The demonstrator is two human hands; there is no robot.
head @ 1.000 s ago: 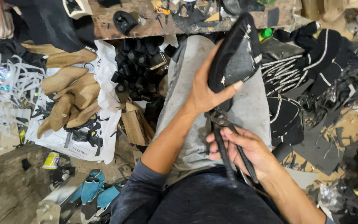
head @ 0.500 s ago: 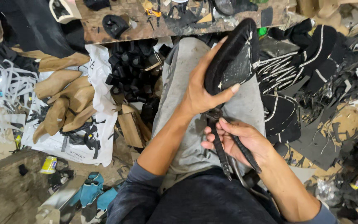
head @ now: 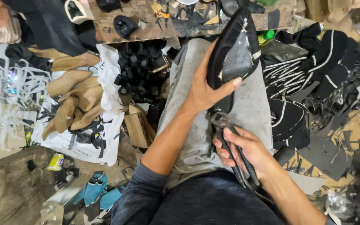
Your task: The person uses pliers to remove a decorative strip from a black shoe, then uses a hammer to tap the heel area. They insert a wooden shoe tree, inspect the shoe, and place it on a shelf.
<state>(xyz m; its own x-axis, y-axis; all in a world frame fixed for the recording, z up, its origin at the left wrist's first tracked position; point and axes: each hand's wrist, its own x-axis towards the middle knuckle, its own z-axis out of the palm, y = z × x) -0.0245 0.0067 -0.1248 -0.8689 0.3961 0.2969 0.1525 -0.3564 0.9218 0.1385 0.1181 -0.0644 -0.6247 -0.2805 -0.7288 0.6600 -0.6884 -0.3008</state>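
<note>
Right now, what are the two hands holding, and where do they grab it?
The left hand holds a black shoe around its lower end, thumb across the sole. The right hand grips black pliers by the handles.

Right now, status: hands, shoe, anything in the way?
Left hand grips the black shoe, sole up over the lap. Right hand closed on pliers, nose at the shoe's lower end. Nothing between them.

We are in a shoemaking workshop: tan shoe lasts lie heaped on white sheeting, black heels pile beside them, and cut upper scraps litter the floor below a worn workbench.
</note>
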